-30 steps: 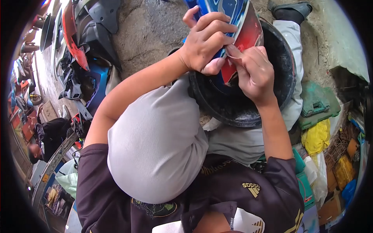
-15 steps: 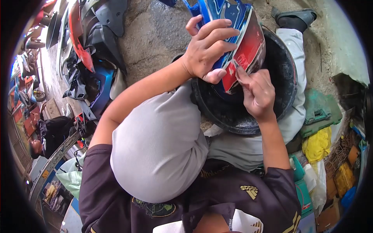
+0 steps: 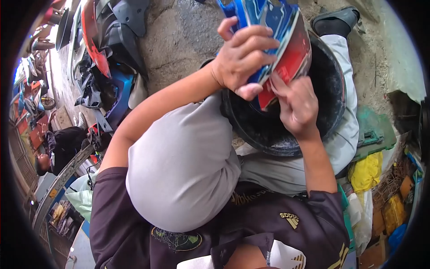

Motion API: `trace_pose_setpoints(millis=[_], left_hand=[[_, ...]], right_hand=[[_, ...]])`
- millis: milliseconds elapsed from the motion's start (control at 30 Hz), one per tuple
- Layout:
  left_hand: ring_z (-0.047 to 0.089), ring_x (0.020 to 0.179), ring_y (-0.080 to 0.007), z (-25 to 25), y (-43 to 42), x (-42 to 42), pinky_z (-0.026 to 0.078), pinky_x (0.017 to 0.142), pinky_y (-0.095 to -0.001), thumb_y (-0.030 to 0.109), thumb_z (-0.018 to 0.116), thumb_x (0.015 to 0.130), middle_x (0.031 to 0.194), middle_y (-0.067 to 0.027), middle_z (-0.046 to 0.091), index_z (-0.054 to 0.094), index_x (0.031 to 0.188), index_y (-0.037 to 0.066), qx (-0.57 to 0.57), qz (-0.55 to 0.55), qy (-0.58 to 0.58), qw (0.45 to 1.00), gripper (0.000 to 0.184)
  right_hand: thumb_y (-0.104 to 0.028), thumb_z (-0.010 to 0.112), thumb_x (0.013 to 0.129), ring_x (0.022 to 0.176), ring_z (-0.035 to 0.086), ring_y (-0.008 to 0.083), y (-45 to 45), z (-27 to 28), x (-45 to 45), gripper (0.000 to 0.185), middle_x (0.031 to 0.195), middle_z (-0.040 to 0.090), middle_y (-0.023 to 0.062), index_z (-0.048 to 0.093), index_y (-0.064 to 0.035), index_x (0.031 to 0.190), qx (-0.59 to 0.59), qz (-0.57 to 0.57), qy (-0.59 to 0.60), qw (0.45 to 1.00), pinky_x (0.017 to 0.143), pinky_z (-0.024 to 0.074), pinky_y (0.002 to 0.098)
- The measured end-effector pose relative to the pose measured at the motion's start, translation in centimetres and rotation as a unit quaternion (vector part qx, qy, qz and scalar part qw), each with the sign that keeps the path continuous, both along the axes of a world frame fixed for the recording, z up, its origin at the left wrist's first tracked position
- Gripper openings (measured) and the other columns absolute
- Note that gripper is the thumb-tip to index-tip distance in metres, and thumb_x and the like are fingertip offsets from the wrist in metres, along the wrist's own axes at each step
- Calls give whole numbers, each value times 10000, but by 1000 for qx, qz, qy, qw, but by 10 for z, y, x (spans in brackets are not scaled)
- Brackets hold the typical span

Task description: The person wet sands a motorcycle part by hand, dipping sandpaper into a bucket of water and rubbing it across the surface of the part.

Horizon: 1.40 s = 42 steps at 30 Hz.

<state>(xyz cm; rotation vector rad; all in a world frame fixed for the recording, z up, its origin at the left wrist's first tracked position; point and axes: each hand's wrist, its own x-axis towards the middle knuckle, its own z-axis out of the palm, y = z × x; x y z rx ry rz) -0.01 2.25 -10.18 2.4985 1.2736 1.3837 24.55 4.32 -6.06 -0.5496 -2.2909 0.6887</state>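
Note:
A painted plastic panel (image 3: 293,49), blue on one side and worn red on the other, looks like a motorcycle fairing piece. It is held tilted over a round black basin (image 3: 280,145). My left hand (image 3: 246,56) grips the blue side, fingers spread over it and thumb near the lower edge. On the red face, my right hand (image 3: 298,103) is closed, with fingertips pressed to the surface near the pale edge strip. Whatever is pinched in those fingers is hidden. Pale scuffed patches show on the red paint.
Black, red and blue vehicle panels (image 3: 118,49) lie piled on the concrete at left. Another person (image 3: 65,145) sits farther left, past a metal bar (image 3: 60,184). At right are a green case (image 3: 374,134), a yellow cloth (image 3: 366,171) and assorted clutter.
The panel and both hands have shifted slightly right in view, as has the basin. My right fingertips have moved a little up along the red face and look blurred.

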Motion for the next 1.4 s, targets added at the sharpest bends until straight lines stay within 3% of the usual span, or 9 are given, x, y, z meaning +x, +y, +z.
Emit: trace_pose_setpoints(millis=[167, 300, 467, 867, 1000, 1200, 1233, 1300, 1400], left_hand=[[608, 1338, -305, -4, 1, 4, 143, 1169, -607, 624, 475, 937, 1254, -98, 724, 723, 1098, 111, 14, 11, -12, 1000, 592], [605, 1309, -351, 1, -2, 2, 150, 1215, -598, 624, 422, 967, 1278, -134, 746, 715, 1119, 85, 7, -1, 36, 999, 632], [617, 1327, -311, -4, 1, 3, 135, 1185, -608, 606, 478, 933, 1262, -99, 728, 732, 1102, 100, 8, 12, -21, 1000, 590], [612, 1331, -305, -1, -1, 4, 131, 1181, -623, 613, 463, 941, 1266, -94, 724, 727, 1105, 112, 18, 3, 27, 999, 589], [608, 1337, -303, -4, 0, 6, 126, 1180, -630, 609, 458, 941, 1267, -95, 723, 725, 1116, 111, 11, 6, -1, 1000, 592], [608, 1290, -341, 0, -1, 4, 202, 1185, -588, 627, 406, 973, 1260, -127, 750, 714, 1093, 88, 29, 14, 39, 999, 632], [621, 1320, -306, -2, 0, 5, 126, 1187, -618, 611, 454, 950, 1256, -94, 730, 722, 1130, 115, 12, 8, 1, 1000, 592], [621, 1321, -303, -4, 4, 4, 126, 1187, -621, 611, 454, 950, 1255, -93, 729, 723, 1126, 116, 21, 8, -7, 1000, 591], [621, 1321, -302, -5, -2, 7, 122, 1191, -618, 613, 455, 949, 1266, -88, 728, 731, 1107, 115, 10, 12, -3, 1000, 592]], right_hand=[[-37, 769, 870, 771, 602, 287, 8, 11, -9, 451, 900, 629, 72, 764, -50, 1321, 21, 22, -44, 999, 734, 474, 420], [3, 773, 895, 734, 607, 302, 1, 9, 0, 330, 852, 623, 84, 777, -16, 1224, 5, 15, 0, 1000, 693, 473, 430], [-7, 763, 928, 735, 609, 305, 7, 14, -7, 258, 881, 635, 102, 771, -11, 1186, 17, 13, -38, 999, 686, 472, 433], [5, 758, 867, 757, 595, 284, 1, 11, -3, 472, 853, 582, 52, 766, -66, 1333, 11, 5, -30, 999, 723, 478, 434], [8, 780, 904, 710, 596, 304, -5, 3, 7, 315, 815, 609, 84, 786, -29, 1216, -4, -4, 13, 1000, 688, 481, 423], [5, 795, 895, 710, 608, 299, -5, 7, 8, 308, 836, 657, 78, 790, -35, 1200, -8, -7, -27, 1000, 673, 472, 418], [3, 797, 893, 707, 604, 300, -10, 2, 15, 304, 831, 651, 76, 791, -36, 1194, -19, -10, -28, 999, 670, 467, 418], [-5, 807, 888, 686, 593, 285, -5, 5, 11, 300, 814, 638, 70, 796, -46, 1185, -6, -7, -14, 1000, 659, 451, 410], [-64, 762, 912, 723, 610, 245, 4, 14, -9, 458, 799, 577, 47, 770, -125, 1365, 13, -21, -55, 998, 696, 455, 402]])
